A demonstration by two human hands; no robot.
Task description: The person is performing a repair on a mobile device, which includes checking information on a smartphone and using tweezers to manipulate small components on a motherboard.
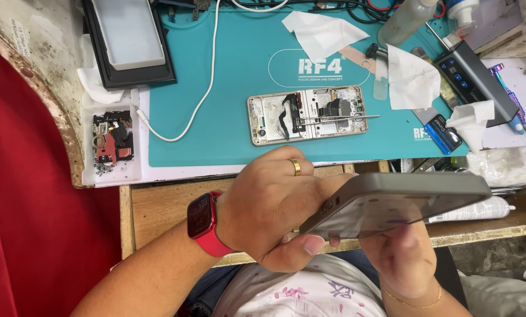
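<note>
— What is sitting on the far left of the desk?

— A small white tray is lying there with tiny dark and red parts in it. Next to it a white cable is curling across the teal mat.

— And in the middle of the mat?

— An opened phone is lying flat with its insides showing, and a thin metal tool is resting across it. White tissues are lying around it.

— What is the person holding?

— Both hands are holding a grey phone in the air, near the desk's front edge and over the person's lap. The left hand, with a gold ring and a red watch on the wrist, is wrapping around the phone's left end, thumb under it. The right hand is cupping it from below. Both grips are closed on the grey phone.

— How is that phone likely feeling to hold?

— It is looking stiff, flat and smooth, so it is probably a bit slippery. It seems light enough for one hand. Its flat faces could crack if it falls, so it is likely fragile.

— Where is the best place to take it?

— Along the long side edges, probably, with fingers under it, not pressing hard on the flat faces.

— What is on the far right?

— A dark box with buttons is lying by a clear bottle.
</note>
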